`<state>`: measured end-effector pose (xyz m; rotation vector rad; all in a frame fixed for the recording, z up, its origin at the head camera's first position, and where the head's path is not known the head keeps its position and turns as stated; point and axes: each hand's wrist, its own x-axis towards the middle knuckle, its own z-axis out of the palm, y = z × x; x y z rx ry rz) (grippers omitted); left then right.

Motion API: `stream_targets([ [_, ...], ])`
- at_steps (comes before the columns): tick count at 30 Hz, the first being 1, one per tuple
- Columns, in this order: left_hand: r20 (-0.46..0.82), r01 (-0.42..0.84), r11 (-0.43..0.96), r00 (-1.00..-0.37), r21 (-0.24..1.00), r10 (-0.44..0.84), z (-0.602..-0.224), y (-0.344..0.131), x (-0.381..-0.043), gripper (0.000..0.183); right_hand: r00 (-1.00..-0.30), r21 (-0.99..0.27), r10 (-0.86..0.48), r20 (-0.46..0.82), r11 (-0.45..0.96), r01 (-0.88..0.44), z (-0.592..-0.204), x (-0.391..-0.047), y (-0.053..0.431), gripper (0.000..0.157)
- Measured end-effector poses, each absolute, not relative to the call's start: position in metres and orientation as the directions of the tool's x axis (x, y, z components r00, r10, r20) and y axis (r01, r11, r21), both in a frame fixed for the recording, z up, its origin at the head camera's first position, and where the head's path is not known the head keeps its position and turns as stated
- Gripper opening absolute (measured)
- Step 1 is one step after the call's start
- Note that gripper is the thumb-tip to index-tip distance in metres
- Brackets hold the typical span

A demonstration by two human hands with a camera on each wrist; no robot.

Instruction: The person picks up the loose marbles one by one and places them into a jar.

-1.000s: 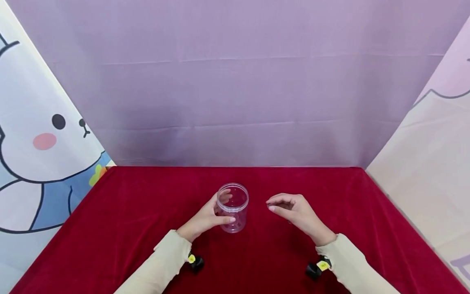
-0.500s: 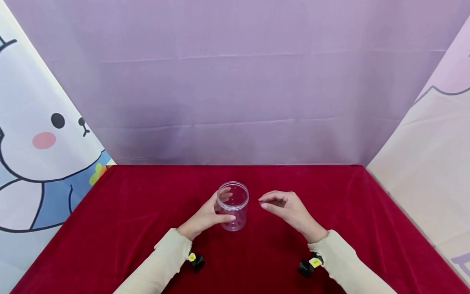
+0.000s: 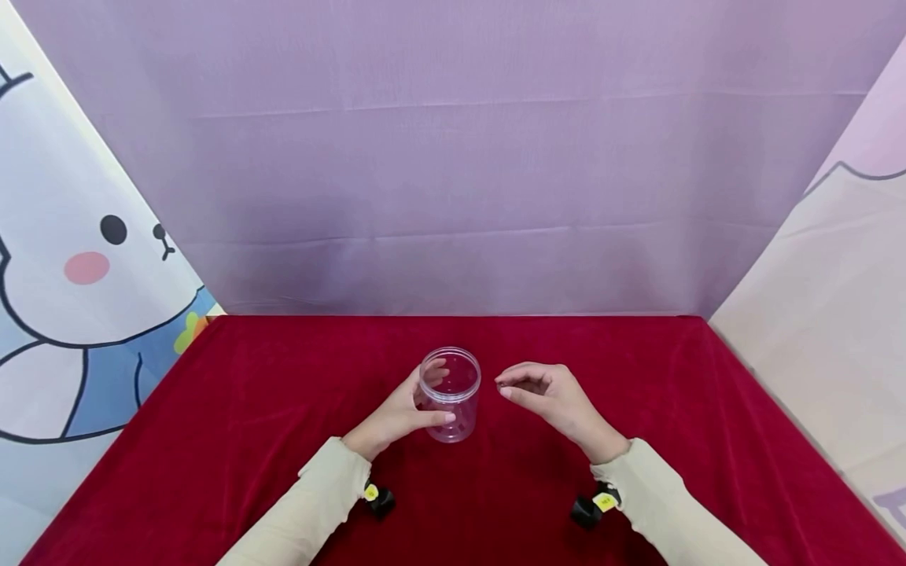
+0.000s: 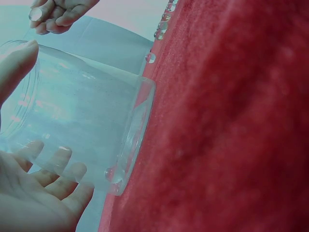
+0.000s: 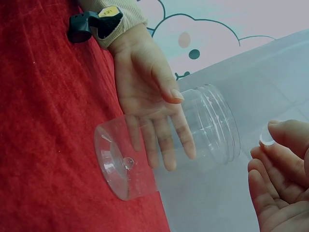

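Note:
A clear plastic jar (image 3: 453,397) without a lid stands upright on the red cloth. My left hand (image 3: 403,413) holds it from the left, thumb on the near side and fingers round the far side. Inside, at the jar's bottom, lies one clear glass marble (image 5: 128,163). Just right of the jar, near rim height, my right hand (image 3: 548,395) pinches another clear marble (image 5: 267,136) between thumb and fingertips; in the left wrist view this pinched marble (image 4: 35,14) shows above the jar's rim.
Several clear marbles (image 4: 163,23) form a line on the cloth in the left wrist view, with a single one (image 4: 150,58) closer to the jar. Red velvet cloth (image 3: 283,377) covers the table. A lilac curtain (image 3: 453,173) hangs behind it, with printed panels at both sides.
My right hand has moved left toward the jar, with the marble still pinched, and slowed over the last half second. The left hand and jar have stayed put.

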<state>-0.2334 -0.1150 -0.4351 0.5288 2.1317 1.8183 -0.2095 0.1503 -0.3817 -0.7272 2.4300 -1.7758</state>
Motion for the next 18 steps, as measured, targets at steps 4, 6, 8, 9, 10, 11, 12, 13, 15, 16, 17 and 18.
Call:
stream_targets([
  [4, 0.019, 0.091, 0.137, -0.891, 0.986, 0.453, -0.4345, -0.1147, -0.2327, 0.078, -0.892, -0.915, -0.392, 0.227, 0.229, -0.333, -0.3819, -0.2091, 0.1500, 0.019],
  [6, 0.020, 0.093, 0.140, -0.891, 0.986, 0.453, -0.4341, -0.1140, -0.2324, 0.078, -0.890, -0.914, -0.392, 0.231, 0.227, -0.337, -0.3817, -0.2088, 0.1496, 0.019],
  [8, 0.020, 0.092, 0.138, -0.891, 0.986, 0.453, -0.4338, -0.1131, -0.2321, 0.078, -0.888, -0.911, -0.392, 0.240, 0.224, -0.346, -0.3811, -0.2090, 0.1485, 0.019],
  [9, 0.021, 0.093, 0.137, -0.891, 0.986, 0.453, -0.4338, -0.1126, -0.2322, 0.079, -0.887, -0.909, -0.391, 0.247, 0.222, -0.352, -0.3807, -0.2094, 0.1477, 0.019],
  [10, 0.021, 0.093, 0.137, -0.890, 0.986, 0.455, -0.4341, -0.1121, -0.2328, 0.079, -0.885, -0.908, -0.390, 0.255, 0.218, -0.358, -0.3804, -0.2098, 0.1471, 0.019],
  [11, 0.023, 0.095, 0.136, -0.889, 0.986, 0.457, -0.4342, -0.1115, -0.2331, 0.080, -0.883, -0.907, -0.389, 0.261, 0.215, -0.363, -0.3801, -0.2103, 0.1464, 0.019],
  [12, 0.029, 0.101, 0.133, -0.888, 0.986, 0.458, -0.4344, -0.1112, -0.2334, 0.080, -0.883, -0.907, -0.388, 0.265, 0.211, -0.365, -0.3796, -0.2109, 0.1454, 0.019],
  [13, 0.032, 0.101, 0.129, -0.889, 0.987, 0.457, -0.4345, -0.1110, -0.2336, 0.081, -0.882, -0.907, -0.388, 0.268, 0.206, -0.367, -0.3791, -0.2115, 0.1445, 0.019],
  [15, 0.032, 0.101, 0.129, -0.892, 0.987, 0.451, -0.4348, -0.1114, -0.2337, 0.082, -0.881, -0.910, -0.389, 0.270, 0.195, -0.365, -0.3788, -0.2126, 0.1427, 0.020],
  [16, 0.029, 0.098, 0.130, -0.893, 0.987, 0.448, -0.4349, -0.1118, -0.2334, 0.083, -0.881, -0.912, -0.390, 0.270, 0.191, -0.364, -0.3789, -0.2130, 0.1420, 0.020],
  [17, 0.027, 0.095, 0.131, -0.895, 0.987, 0.446, -0.4350, -0.1123, -0.2330, 0.083, -0.880, -0.912, -0.390, 0.270, 0.189, -0.364, -0.3790, -0.2133, 0.1412, 0.020],
  [18, 0.028, 0.095, 0.130, -0.895, 0.987, 0.445, -0.4353, -0.1128, -0.2327, 0.082, -0.881, -0.913, -0.389, 0.270, 0.187, -0.363, -0.3792, -0.2137, 0.1404, 0.021],
])
